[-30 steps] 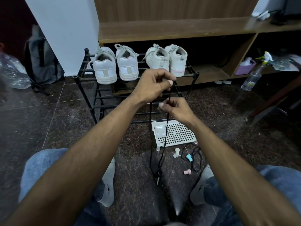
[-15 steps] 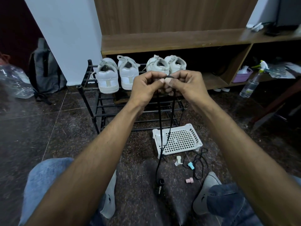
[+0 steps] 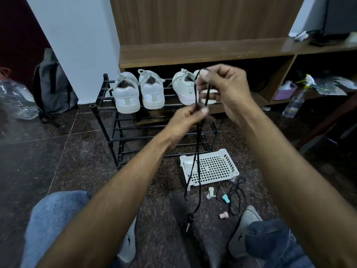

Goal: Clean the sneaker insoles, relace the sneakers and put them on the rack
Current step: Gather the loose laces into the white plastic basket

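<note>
Dangling from both hands, a thin black cord [image 3: 197, 151] hangs doubled in front of the rack [image 3: 108, 117], where four white sneakers [image 3: 126, 93] already sit w/ laces in. Right hand [image 3: 226, 88] pinches the top loop; left hand [image 3: 190, 118] pinches both strands lower, fingers curled. Cord looks light, limp & slippery, so prob best gripped near the ends.

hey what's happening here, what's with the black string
A person sitting on the floor holds a black cord up with both hands: the right hand pinches its top, the left hand pinches it lower down, and the rest dangles toward the floor. Two pairs of white sneakers already sit laced on the top of the black rack. A white perforated tray and another black cord lie on the floor.
</note>
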{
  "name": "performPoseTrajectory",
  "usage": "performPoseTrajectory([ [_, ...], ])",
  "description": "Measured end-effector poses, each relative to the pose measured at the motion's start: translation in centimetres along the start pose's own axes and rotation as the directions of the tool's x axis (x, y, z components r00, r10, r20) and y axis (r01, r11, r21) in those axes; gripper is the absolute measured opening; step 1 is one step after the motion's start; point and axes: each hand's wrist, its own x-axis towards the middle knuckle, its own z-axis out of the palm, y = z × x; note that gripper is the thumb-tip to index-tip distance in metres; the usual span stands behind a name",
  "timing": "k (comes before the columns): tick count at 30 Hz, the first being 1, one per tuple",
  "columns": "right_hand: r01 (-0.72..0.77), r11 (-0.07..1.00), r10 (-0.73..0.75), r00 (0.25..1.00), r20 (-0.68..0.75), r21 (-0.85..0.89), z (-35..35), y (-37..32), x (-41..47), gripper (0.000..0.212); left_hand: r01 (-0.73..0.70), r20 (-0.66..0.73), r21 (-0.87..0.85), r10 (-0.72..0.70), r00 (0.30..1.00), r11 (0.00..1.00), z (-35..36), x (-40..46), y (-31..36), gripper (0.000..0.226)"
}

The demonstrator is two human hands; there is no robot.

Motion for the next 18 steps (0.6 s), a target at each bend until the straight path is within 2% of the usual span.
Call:
performPoseTrajectory([
  [3,0.012,1.0,-0.011,0.999,-0.046,0.019,-0.9,-1.0,0.7,0.007,0.023,0.085,0.23,-0.044,0.995,0.973,0.6,-0.1,-2.6,0.003],
  [6,-0.014,0.998,0.022,0.987,-0.161,0.053,-2.7,-0.4,1.3,0.008,0.183,0.023,0.348,-0.203,0.979,0.92,-0.3,-0.4,-6.4,0.015],
  [9,-0.064,0.995,0.087,0.939,-0.333,0.079,-5.1,1.4,1.8,0.01,0.288,0.0,0.425,-0.318,0.948,0.858,-1.4,-1.6,-9.5,0.018],
  [11,-0.135,0.981,0.183,0.876,-0.446,0.137,-6.8,3.5,1.8,0.01,0.339,-0.041,0.414,-0.356,0.934,0.844,-1.9,-2.3,-10.5,0.018],
  [14,-0.287,0.936,0.352,0.741,-0.572,0.204,-9.1,8.0,0.8,0.008,0.365,-0.131,0.331,-0.341,0.931,0.87,-2.3,-2.6,-10.6,0.012],
  [18,-0.456,0.846,0.52,0.595,-0.613,0.275,-10.6,14.0,-1.4,0.016,0.361,-0.215,0.204,-0.318,0.923,0.91,-2.3,-2.1,-9.7,0.014],
])
